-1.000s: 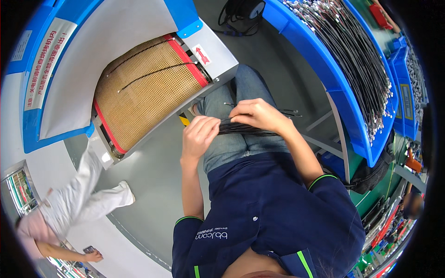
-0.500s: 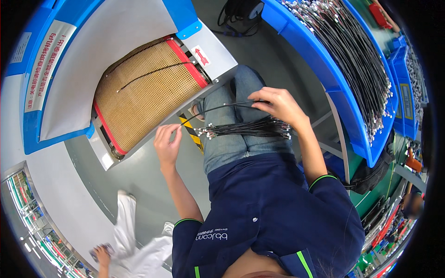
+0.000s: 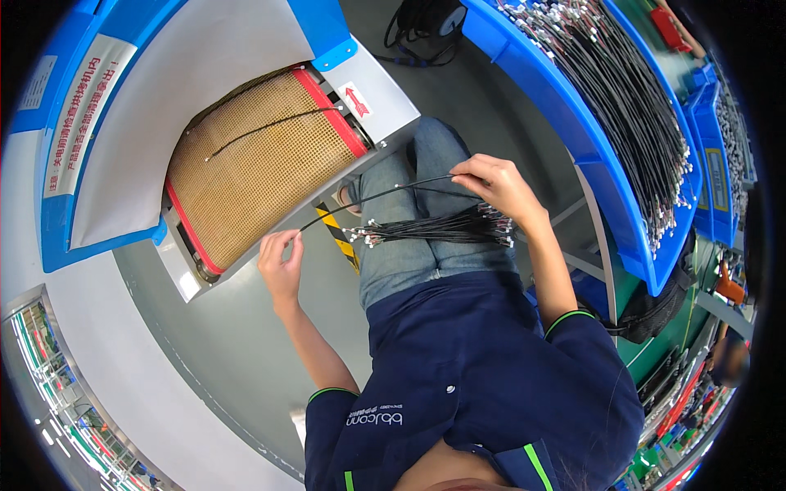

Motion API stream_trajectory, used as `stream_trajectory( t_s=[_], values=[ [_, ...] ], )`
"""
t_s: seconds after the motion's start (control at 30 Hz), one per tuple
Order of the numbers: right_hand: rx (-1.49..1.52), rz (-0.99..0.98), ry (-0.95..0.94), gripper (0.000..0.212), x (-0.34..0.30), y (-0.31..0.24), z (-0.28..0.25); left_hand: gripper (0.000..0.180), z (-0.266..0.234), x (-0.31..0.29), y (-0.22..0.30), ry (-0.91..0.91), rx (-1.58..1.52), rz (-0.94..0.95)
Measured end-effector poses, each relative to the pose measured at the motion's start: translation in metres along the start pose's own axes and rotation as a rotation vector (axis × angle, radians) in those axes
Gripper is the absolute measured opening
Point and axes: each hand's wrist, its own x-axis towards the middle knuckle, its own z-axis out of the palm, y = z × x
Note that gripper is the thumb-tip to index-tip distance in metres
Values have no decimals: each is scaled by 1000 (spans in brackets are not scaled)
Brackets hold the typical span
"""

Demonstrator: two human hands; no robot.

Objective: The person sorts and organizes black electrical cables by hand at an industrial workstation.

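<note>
A thin black cable stretches in a shallow arc above my thighs, between my two hands. My left hand pinches its left end near the front of the conveyor machine. Fingers of my right hand are closed on the other end, over my right knee. Across my lap lies a bundle of black cables with small white connectors at both ends. One more loose black cable with a white tip lies partly behind the held one. A single black cable rests on the tan mesh belt.
The blue and white machine with its red-edged belt stands front left. A second dark cable lies along the belt's far side. At right, a large blue bin holds many black cables. A coiled black cord sits on the floor ahead.
My left hand has moved left and slightly down, and my right hand slightly right, drawing the cable straighter. The belt cable has shifted slightly left. A person in white at lower left has mostly left view.
</note>
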Motion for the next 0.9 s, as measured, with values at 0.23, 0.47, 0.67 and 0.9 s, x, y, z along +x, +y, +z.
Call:
stream_trajectory(
  t_s=[0.23,0.47,0.67,0.9],
  values=[
    [-80,-201,82,11,1,0,2,12,-6,-3,-4,7,-16,-47],
    [-93,-181,104,10,2,3,5,12,-9,-3,-4,22,-10,-12],
    [-88,-190,14,11,1,6,4,12,-12,-1,-5,28,-25,-1],
    [-110,-286,-3,11,7,5,4,12,-17,2,-9,23,-12,16]
  ],
)
